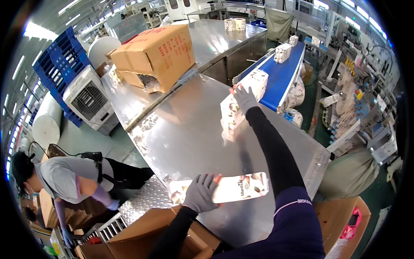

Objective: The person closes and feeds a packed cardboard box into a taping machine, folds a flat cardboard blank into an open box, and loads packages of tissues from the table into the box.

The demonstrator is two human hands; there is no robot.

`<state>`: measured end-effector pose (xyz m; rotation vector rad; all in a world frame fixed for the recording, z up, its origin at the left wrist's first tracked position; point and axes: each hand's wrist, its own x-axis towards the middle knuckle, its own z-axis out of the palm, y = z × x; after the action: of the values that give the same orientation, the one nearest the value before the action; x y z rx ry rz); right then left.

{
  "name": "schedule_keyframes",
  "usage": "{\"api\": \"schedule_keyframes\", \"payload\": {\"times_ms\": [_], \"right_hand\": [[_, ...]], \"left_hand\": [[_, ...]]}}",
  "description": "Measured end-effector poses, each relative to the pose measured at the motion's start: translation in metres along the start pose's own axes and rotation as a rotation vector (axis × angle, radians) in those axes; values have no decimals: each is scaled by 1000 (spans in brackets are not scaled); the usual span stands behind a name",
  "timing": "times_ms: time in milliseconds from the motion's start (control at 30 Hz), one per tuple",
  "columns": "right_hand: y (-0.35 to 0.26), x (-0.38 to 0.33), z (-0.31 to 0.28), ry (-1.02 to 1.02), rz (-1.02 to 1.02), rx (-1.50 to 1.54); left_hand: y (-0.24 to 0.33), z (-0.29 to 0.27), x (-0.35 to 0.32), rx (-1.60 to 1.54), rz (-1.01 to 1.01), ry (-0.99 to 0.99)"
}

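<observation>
My left hand (201, 193), in a grey glove with bare fingertips, grips a long white printed tissue-roll pack (243, 188) lying flat near the front of the metal table (185, 144). Its fingers and thumb span the pack's width. Farther off, my right hand (246, 99), gloved the same way, reaches to the conveyor's end with fingers stretched and apart. They touch the top of a second printed pack (232, 113), which stands on its long edge on the table. Just behind that hand, another pack (259, 82) sits at the belt's near end.
More packs (283, 52) ride the blue conveyor belt (281, 77). A large cardboard box (154, 56) rests on the table's far left. Open cartons (142, 231) (340, 220) stand at the near edge. A co-worker (73, 179) bends over at the left. Machinery (345, 95) lines the right.
</observation>
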<state>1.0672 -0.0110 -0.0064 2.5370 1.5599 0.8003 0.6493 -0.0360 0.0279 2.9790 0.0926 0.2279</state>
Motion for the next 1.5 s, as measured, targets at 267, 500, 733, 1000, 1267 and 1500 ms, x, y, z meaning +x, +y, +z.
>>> {"api": "schedule_keyframes", "payload": {"times_ms": [267, 500, 733, 1000, 1267, 1500], "right_hand": [[-82, 51, 62, -357, 298, 37], [-122, -53, -68, -311, 217, 398], [-49, -151, -123, -702, 330, 584], [-44, -212, -118, -547, 692, 1299], [-255, -222, -277, -27, -227, 1855], [-439, -286, -222, -630, -1131, 811]], "left_hand": [[8, 7, 34, 29, 97, -76], [16, 14, 0, 187, 24, -100], [70, -93, -68, 389, 239, -12], [70, -167, -281, 227, -382, 329], [88, -2, -319, 66, -541, -617], [69, 74, -364, -145, -644, -706]]}}
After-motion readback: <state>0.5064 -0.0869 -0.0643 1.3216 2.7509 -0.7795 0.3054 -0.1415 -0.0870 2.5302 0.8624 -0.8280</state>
